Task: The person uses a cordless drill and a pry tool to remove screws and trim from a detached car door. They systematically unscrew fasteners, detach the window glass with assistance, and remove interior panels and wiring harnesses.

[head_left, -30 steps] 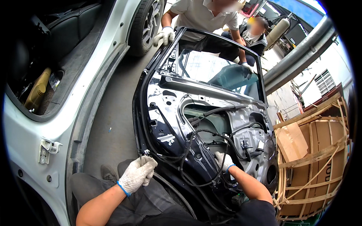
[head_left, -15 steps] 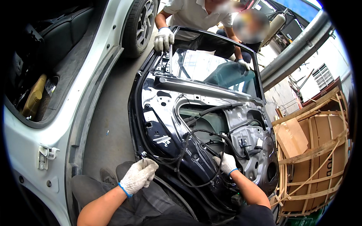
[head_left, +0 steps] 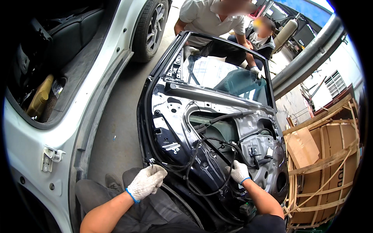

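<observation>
A dark car door (head_left: 165,136) without its inner trim leans in front of me. Its window opening is at the far end and its bare metal inner panel (head_left: 252,132) faces up. My left hand (head_left: 147,181), in a white knit glove, is closed by the door's near left edge; any small thing in its fingers is hidden. My right hand (head_left: 239,173), gloved too, is curled low over the inner panel. Its fingertips meet the lower end of a dark strip, beside a looped black wiring harness (head_left: 189,171); what they grip is hidden.
At left stands a white car body (head_left: 62,143) with an open doorway, a latch (head_left: 51,158) and a wheel (head_left: 151,31). A co-worker in a white shirt (head_left: 202,19) holds the door's far end; another person crouches behind. Wooden crating (head_left: 322,167) stands at right.
The co-worker's gloved hand has left the window frame's upper left corner and is now inside the window opening. My own hands keep nearly the same place on the door.
</observation>
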Motion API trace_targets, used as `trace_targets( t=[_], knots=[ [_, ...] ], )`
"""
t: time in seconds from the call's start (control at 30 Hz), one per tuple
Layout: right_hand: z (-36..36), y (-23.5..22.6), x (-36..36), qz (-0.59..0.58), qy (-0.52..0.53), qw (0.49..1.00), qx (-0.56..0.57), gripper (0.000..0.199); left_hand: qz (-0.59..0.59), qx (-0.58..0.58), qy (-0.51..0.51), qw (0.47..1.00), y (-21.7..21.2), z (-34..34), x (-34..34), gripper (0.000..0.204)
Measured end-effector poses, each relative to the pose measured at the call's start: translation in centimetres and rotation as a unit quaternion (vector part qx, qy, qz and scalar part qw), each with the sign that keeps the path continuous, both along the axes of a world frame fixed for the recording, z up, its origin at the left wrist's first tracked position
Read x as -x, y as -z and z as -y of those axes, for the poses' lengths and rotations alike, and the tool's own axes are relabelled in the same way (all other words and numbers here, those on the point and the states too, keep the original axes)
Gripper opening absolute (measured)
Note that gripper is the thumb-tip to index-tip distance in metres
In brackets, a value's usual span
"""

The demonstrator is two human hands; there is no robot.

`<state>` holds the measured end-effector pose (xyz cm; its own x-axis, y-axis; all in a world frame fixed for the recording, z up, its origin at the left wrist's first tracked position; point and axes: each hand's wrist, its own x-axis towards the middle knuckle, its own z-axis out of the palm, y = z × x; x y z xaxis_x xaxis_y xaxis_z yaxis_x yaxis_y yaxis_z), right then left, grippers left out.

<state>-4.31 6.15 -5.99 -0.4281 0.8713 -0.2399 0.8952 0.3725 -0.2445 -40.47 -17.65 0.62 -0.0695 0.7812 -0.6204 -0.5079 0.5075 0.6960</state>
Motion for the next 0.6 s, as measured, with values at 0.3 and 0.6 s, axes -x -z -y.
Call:
trace_targets(
  t=[0.3,0.6],
  knots=[
    [2.2,2.8,-1.3,-0.015,0.009,0.999,-0.045,0.045,-0.020,0.005,0.011,1.000,0.3,0.1,0.0,0.021],
    [2.1,2.9,-1.1,-0.017,-0.027,0.996,-0.077,0.044,-0.039,0.007,0.018,0.999,0.6,-0.3,-0.4,0.022]
  ],
)
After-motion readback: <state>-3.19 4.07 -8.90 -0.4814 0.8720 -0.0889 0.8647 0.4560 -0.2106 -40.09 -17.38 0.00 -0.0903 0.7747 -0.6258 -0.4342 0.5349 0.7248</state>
